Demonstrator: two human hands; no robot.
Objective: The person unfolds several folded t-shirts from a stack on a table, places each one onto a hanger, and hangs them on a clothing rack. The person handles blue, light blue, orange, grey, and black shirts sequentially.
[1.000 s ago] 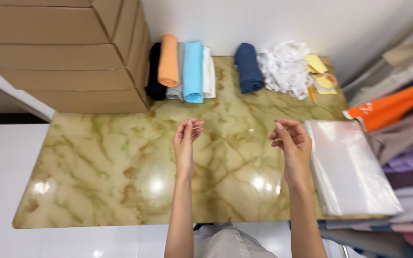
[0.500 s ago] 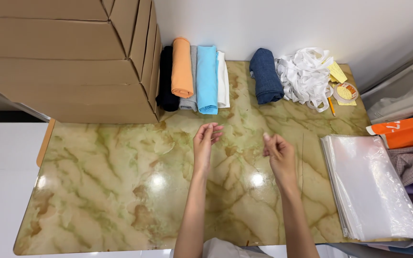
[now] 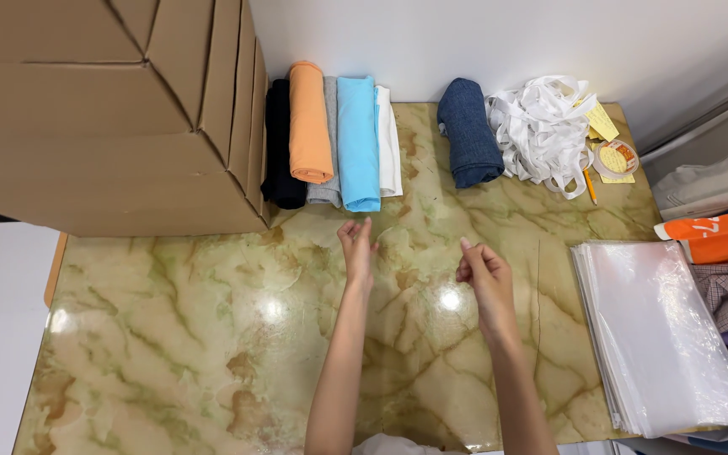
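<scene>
Left hand [image 3: 357, 246], right hand [image 3: 482, 271] seemingly empty

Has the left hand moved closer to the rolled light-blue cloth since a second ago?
Yes. The left hand has moved toward the back of the table: its fingertips now nearly reach the near end of the rolled light-blue cloth, after a clear gap earlier.

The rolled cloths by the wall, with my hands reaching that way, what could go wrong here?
1. The light blue roll is packed tight between grey and white ones; pulling it may drag the neighbours along.
2. The stack of clear plastic bags overhangs the table's right edge and could slide off if the right hand brushes it.
</scene>
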